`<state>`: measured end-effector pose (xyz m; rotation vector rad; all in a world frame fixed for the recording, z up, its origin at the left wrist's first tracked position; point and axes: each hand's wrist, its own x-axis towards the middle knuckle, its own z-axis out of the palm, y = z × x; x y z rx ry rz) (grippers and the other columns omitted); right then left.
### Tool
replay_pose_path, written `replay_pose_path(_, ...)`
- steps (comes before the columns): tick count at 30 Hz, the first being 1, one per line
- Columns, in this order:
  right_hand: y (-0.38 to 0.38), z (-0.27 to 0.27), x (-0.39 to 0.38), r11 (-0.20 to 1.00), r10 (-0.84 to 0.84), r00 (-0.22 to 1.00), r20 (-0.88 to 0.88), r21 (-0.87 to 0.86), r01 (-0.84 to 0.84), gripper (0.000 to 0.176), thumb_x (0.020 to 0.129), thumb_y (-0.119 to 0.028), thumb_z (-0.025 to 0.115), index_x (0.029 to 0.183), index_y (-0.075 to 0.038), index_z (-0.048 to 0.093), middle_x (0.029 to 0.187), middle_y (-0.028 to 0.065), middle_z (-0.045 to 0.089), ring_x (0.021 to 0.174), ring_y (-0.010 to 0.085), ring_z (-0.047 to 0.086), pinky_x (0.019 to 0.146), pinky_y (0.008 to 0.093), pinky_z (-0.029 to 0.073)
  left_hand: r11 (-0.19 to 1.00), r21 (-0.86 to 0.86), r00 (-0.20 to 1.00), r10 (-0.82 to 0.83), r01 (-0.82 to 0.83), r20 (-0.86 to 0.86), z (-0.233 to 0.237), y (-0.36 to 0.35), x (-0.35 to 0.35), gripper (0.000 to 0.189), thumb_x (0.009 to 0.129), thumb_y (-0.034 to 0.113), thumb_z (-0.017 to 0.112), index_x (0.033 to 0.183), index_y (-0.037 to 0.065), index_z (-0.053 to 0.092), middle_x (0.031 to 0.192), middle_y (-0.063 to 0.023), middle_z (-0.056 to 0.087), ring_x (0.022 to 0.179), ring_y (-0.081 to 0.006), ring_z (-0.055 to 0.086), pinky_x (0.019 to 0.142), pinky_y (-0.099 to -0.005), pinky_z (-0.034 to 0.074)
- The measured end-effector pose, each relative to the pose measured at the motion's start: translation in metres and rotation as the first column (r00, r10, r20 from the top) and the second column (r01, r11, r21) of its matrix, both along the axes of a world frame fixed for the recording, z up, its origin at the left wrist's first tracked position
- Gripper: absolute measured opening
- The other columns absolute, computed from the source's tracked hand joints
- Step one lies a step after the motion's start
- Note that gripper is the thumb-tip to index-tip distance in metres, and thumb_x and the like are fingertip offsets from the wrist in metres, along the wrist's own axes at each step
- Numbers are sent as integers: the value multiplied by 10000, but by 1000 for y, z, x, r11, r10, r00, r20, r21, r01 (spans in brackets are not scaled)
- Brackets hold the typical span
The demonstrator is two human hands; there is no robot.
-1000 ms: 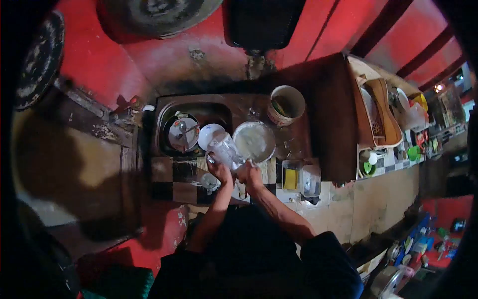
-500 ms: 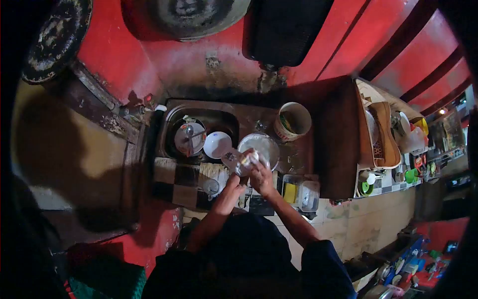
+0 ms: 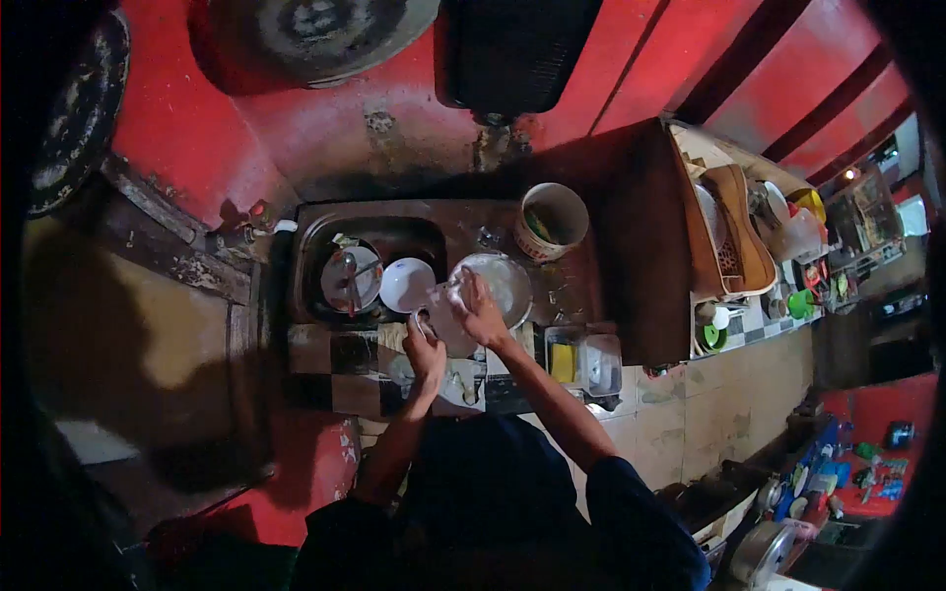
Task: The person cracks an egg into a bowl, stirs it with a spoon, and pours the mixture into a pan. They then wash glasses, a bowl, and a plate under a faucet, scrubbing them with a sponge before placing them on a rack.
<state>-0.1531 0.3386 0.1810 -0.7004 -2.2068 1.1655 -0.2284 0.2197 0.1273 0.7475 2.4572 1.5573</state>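
Note:
My left hand [image 3: 425, 352] grips the edge of a clear, see-through container [image 3: 448, 328], its fingers wrapped round the rim. Against the container's upper right side, my right hand [image 3: 479, 313] is closed on something pale and foamy, too small to make out. Behind my right hand stands a round basin [image 3: 510, 288] with whitish contents. A white bowl [image 3: 407, 284] lies just left of the basin, at the sink's edge. Further left, a plate [image 3: 340, 281] with cutlery on it rests in the dark sink [image 3: 419, 232].
A white bucket [image 3: 553, 221] stands behind the basin. A clear box [image 3: 600, 363] with a yellow sponge [image 3: 563, 362] sits at the right front. Beyond a brown partition [image 3: 641, 246] is a dish rack [image 3: 734, 231]. A tap [image 3: 284, 227] is at the left.
The whole view has shifted, and the scene sits further left. The clear container has turned to show a broader face, with my hands further apart on it.

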Motion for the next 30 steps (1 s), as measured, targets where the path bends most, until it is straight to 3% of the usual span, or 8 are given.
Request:
replay_pose_path(2,7,-8,4,572,93,990,105,-820,34,608,805,-295,628,1310,-43,402,1389,158,331,1236,309,382,1009,401,332,993,-100,991,-66,54,-119,-1,-15,-2,276,757,-31,521,1030,8,511,822,-213,614,811,-428,581,691,-456,454)
replay_pose_path(6,14,-75,31,855,452,838,306,-417,-309,540,753,-383,660,1149,-33,548,1231,168,518,1145,299,478,971,415,372,957,-158,941,-274,245,-199,-54,-46,0,367,748,-38,524,1108,26,490,984,-200,612,913,-392,586,759,-441,466)
replay_pose_path(7,16,-78,42,674,468,730,497,333,-659,488,726,-331,662,1101,-31,577,1097,179,593,1053,337,542,907,427,427,929,-145,914,-364,341,-182,-53,-49,7,390,756,-17,525,1141,23,478,1052,-206,587,951,-386,576,789,-437,462)
replay_pose_path(10,5,-101,40,923,376,627,683,-335,-189,448,684,-236,649,1067,-16,580,1030,219,596,978,367,570,843,449,464,825,-178,835,-549,537,-28,-33,-67,21,497,785,57,517,1264,2,399,1199,-242,507,1056,-388,532,873,-434,440)
replay_pose_path(24,-6,-139,164,940,-74,877,475,326,-97,271,750,-189,583,971,-33,555,875,145,597,815,358,594,744,482,474,828,224,750,-561,515,349,-54,121,104,238,887,100,533,1104,1,541,1037,-149,623,906,-208,628,765,-315,500)
replay_pose_path(26,11,-194,219,704,-175,950,260,-641,305,318,867,-335,512,1041,-69,532,969,129,591,875,260,581,746,375,485,797,223,603,-578,561,550,-135,163,131,363,851,214,573,1147,6,541,1078,-135,614,1022,-226,583,865,-340,452)
replay_pose_path(27,13,-252,255,897,-230,969,89,-366,247,408,919,-403,390,1118,-58,476,949,118,596,815,221,597,696,332,492,819,150,594,-515,554,618,-164,183,144,396,824,262,578,1128,9,548,1066,-126,611,1027,-237,569,881,-342,435)
replay_pose_path(30,25,-123,293,327,-636,707,309,-722,610,286,903,-287,465,1145,-136,470,887,131,596,732,219,589,654,353,478,865,-24,520,-280,502,807,-222,226,168,494,726,403,590,1067,47,568,1053,-99,585,1041,-256,504,923,-384,372)
